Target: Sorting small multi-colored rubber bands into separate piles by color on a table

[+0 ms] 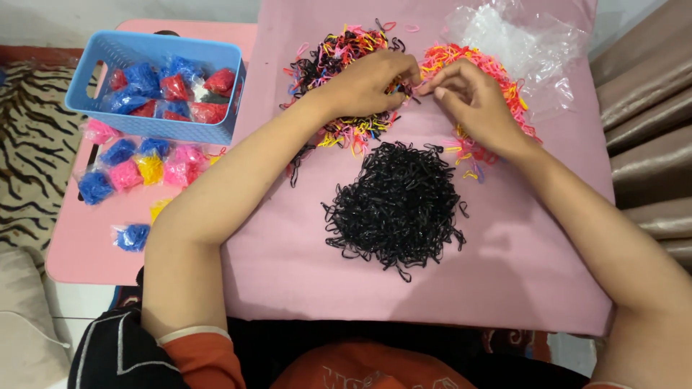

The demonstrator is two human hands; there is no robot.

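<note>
Pink table (504,288), then black elastic heap (396,205) at centre, mixed-colour elastic heap (339,54) under left hand (364,83), orange-pink heap (497,72) under right hand (468,97), both grips pinching tiny bands between heaps; likely risk: colours remixing through forearms brushing the black heap.

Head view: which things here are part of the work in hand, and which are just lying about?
In hand:
- left hand and right hand, fingertips meeting over the bands
- mixed-colour band pile
- orange and pink band pile
- black band pile

Lying about:
- blue basket of small filled bags
- loose filled bags
- clear plastic bag
</note>
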